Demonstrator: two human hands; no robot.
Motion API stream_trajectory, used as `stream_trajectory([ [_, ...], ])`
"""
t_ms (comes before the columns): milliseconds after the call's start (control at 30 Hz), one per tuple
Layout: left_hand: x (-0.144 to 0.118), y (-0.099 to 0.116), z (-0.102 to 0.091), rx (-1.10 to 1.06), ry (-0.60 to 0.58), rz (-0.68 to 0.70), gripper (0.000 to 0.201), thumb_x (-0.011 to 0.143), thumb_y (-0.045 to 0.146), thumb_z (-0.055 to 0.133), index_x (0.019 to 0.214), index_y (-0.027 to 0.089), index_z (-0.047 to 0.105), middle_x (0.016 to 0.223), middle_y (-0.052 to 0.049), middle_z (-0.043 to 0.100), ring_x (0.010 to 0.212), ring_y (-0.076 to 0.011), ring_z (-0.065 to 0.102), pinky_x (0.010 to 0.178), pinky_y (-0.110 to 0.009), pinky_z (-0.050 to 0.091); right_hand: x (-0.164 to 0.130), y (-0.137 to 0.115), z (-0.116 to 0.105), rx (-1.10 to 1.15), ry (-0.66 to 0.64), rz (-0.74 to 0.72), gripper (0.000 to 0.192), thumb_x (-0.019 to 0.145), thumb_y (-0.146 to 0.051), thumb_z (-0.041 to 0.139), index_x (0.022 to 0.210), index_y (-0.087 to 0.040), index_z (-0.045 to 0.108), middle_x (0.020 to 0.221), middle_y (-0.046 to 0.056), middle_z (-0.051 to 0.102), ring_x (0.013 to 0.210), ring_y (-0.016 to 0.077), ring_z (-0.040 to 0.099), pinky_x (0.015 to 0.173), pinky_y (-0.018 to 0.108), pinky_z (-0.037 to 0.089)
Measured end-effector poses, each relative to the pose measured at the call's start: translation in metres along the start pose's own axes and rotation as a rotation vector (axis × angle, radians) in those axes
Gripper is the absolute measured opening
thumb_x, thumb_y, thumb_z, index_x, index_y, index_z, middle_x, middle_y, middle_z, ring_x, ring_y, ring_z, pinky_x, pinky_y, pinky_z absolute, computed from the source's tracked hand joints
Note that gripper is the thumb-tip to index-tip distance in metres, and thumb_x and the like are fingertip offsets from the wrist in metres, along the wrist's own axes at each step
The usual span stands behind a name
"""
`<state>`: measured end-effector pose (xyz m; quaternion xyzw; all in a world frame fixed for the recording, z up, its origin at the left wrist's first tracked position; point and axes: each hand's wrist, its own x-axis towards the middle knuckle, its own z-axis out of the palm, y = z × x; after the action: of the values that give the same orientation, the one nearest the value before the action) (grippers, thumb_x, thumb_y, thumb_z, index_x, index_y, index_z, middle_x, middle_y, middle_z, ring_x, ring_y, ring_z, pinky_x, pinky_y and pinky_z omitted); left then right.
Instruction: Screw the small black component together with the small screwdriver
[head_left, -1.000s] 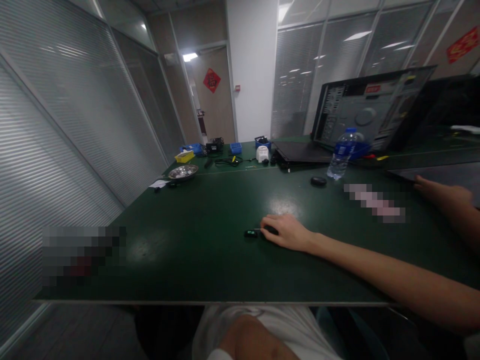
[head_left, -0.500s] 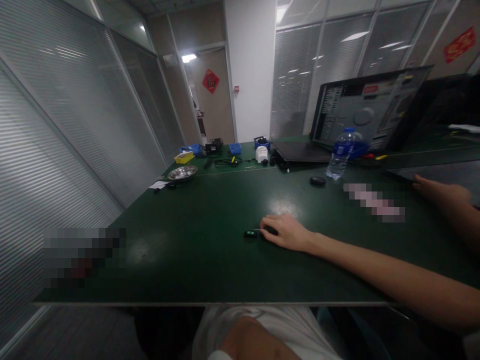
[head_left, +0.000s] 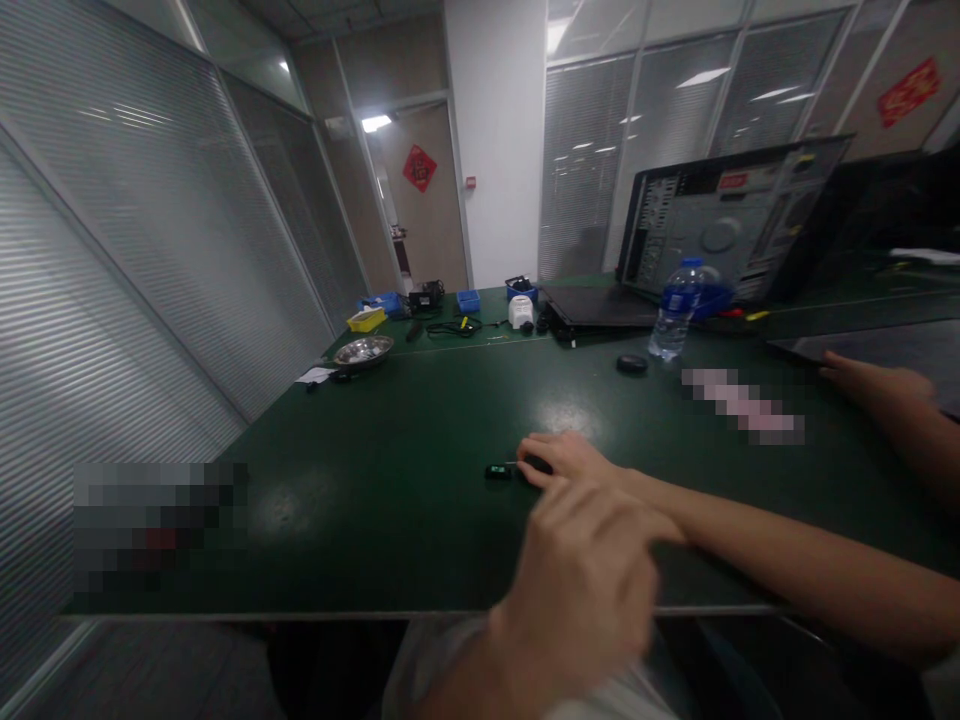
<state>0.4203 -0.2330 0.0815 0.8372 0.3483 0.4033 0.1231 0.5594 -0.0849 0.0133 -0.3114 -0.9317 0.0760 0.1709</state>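
The left hand (head_left: 581, 590) has risen into the lower centre, blurred, fingers loosely curled, holding nothing. The right hand (head_left: 564, 462) stays flat at mid-frame on the green counter (head_left: 390, 440), fingers covering a small black object (head_left: 537, 464) beside a black device (head_left: 497, 471).

No text is legible on the red door sign (head_left: 419, 167).

The right hand (head_left: 570, 462) is resting on the table (head_left: 390, 480), fingertips touching a small device (head_left: 498, 471) lying just to its left. The left hand (head_left: 581, 590) is hanging nearer, over the table's front edge. Behind them a water bottle (head_left: 671, 322) is standing, a computer case (head_left: 731, 222) behind it. A metal bowl (head_left: 364, 350) is sitting far left.
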Motion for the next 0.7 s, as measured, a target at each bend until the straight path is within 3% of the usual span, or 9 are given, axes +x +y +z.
stream_trajectory([
  [67, -0.003, -0.023, -0.005, 0.049, 0.038, -0.157, 0.028, 0.101, 0.012, 0.045, 0.111, 0.022, 0.069, 0.112, -0.007, 0.070, 0.107, -0.0211, 0.063, 0.103, -0.041, 0.050, 0.000, 0.001, 0.002, -0.014, 0.006, -0.005, 0.016, 0.100, -0.032, 0.055, 0.098, -0.019, 0.064, 0.092, 0.003, 0.066, 0.074, 0.0149, 0.060, 0.063, 0.026, 0.034],
  [133, -0.009, -0.051, -0.011, 0.130, 0.054, -0.303, 0.031, 0.101, 0.013, 0.046, 0.124, 0.023, 0.064, 0.125, -0.007, 0.067, 0.118, -0.0228, 0.059, 0.106, -0.042, 0.047, 0.000, -0.001, 0.002, -0.028, 0.034, 0.001, 0.017, 0.100, -0.032, 0.054, 0.098, -0.019, 0.064, 0.091, 0.003, 0.066, 0.075, 0.0154, 0.061, 0.065, 0.026, 0.035],
  [267, -0.027, -0.091, -0.017, 0.240, -0.024, -0.378, 0.048, 0.102, 0.019, 0.050, 0.150, 0.024, 0.046, 0.146, -0.009, 0.055, 0.136, -0.0253, 0.048, 0.111, -0.043, 0.042, -0.001, -0.008, -0.004, -0.026, 0.043, 0.016, 0.017, 0.100, -0.032, 0.053, 0.102, -0.020, 0.064, 0.094, 0.003, 0.068, 0.075, 0.0150, 0.061, 0.066, 0.026, 0.036],
  [333, -0.033, -0.099, -0.017, 0.260, -0.072, -0.393, 0.046, 0.102, 0.018, 0.050, 0.148, 0.023, 0.049, 0.141, -0.010, 0.059, 0.131, -0.0259, 0.051, 0.108, -0.043, 0.043, -0.004, -0.010, -0.007, -0.012, 0.039, 0.019, 0.016, 0.100, -0.032, 0.054, 0.102, -0.020, 0.065, 0.093, 0.003, 0.068, 0.074, 0.0148, 0.061, 0.066, 0.026, 0.036],
  [500, -0.036, -0.101, -0.019, 0.184, -0.091, -0.463, 0.023, 0.099, 0.013, 0.052, 0.111, 0.020, 0.071, 0.110, -0.007, 0.069, 0.106, -0.0231, 0.061, 0.094, -0.036, 0.047, -0.014, -0.012, -0.009, 0.072, 0.029, -0.057, 0.013, 0.098, -0.029, 0.056, 0.100, -0.020, 0.066, 0.089, 0.002, 0.068, 0.074, 0.0145, 0.061, 0.068, 0.025, 0.037],
  [700, -0.042, -0.103, -0.026, 0.076, -0.035, -0.479, 0.022, 0.094, 0.014, 0.062, 0.109, 0.023, 0.075, 0.103, -0.005, 0.070, 0.101, -0.0218, 0.062, 0.089, -0.034, 0.047, -0.017, -0.025, -0.014, 0.103, -0.007, -0.081, 0.015, 0.099, -0.030, 0.055, 0.099, -0.020, 0.066, 0.086, 0.002, 0.068, 0.071, 0.0133, 0.060, 0.065, 0.025, 0.036],
])
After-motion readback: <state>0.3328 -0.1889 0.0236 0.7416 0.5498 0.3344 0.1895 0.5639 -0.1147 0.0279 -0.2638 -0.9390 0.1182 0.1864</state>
